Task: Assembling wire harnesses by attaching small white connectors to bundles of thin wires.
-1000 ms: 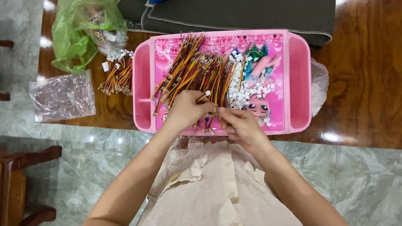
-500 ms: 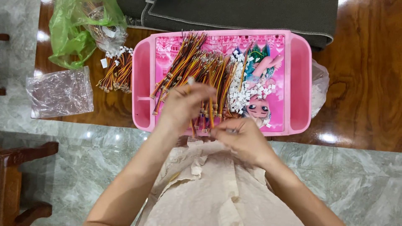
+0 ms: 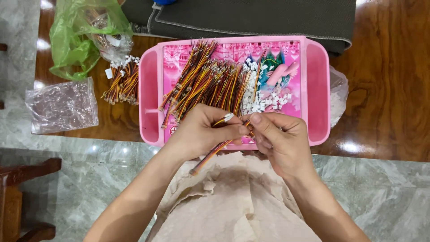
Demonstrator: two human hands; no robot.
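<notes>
My left hand (image 3: 204, 131) grips a short bundle of red, yellow and black wires (image 3: 215, 151) that hangs down past my palm toward my lap. Its top end carries a small white connector (image 3: 229, 117). My right hand (image 3: 278, 136) pinches the wire ends right beside my left thumb, over the near edge of a pink tray (image 3: 150, 103). A pile of the same striped wires (image 3: 204, 83) lies in the tray, with small white connectors (image 3: 264, 101) heaped to its right.
A finished bunch of wires (image 3: 122, 83) lies on the wooden table left of the tray, by a green plastic bag (image 3: 74, 42) and a clear bag (image 3: 62, 106). A dark folded cloth (image 3: 251, 15) lies behind. A wooden chair (image 3: 22, 197) stands at lower left.
My hands have come together at the tray's near edge. The left hand now holds a wire bundle with a white connector showing at its top, and the view has shifted slightly.
</notes>
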